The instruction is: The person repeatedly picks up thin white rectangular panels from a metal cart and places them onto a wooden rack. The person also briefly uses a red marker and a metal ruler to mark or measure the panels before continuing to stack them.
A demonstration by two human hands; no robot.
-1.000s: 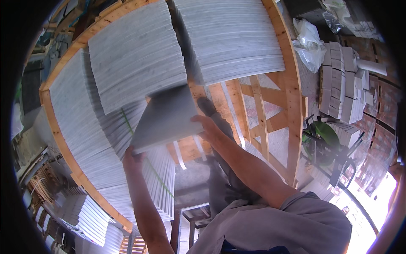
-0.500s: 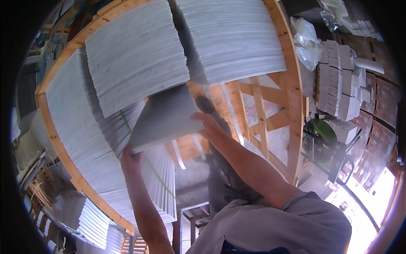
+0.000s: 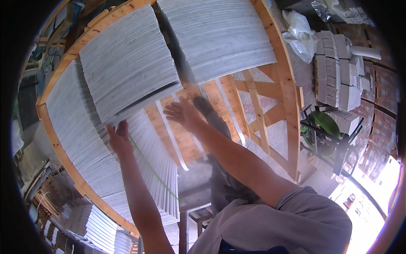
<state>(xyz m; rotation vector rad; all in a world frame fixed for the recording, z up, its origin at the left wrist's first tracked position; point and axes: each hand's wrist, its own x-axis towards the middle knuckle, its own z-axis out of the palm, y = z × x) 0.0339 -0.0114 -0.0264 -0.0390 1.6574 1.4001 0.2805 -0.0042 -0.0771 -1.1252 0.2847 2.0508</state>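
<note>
The right hand [image 3: 186, 115] hangs over the bare middle of the wooden crate [image 3: 292, 127], well open, fingers spread, holding nothing. The left hand [image 3: 120, 137] is raised over the crate's left part, thumb and fingers parted, gripping nothing visible; whether its fingertips brush the slab beside them, I cannot tell. Between the two hands, a trousered leg [image 3: 220, 131] reaches into the crate.

Just past the hands is the front slab [image 3: 152, 100], in the crate's middle, before the middle stack [image 3: 127, 55]. It looks thin, flat and pale grey, its near edge lighter than the dark gap showing behind it — so it seems not quite flush. The step in hand reads as setting this slab against the stack; the next move calls for even pressure along its edge, or a fresh grip at both ends.

A green strap [image 3: 163, 183] crosses the slabs in the crate's near left part; another stack [image 3: 224, 38] fills its far right. Beyond the crate's right side lie a clear plastic bag [image 3: 301, 36] and piled pale blocks [image 3: 332, 70].
</note>
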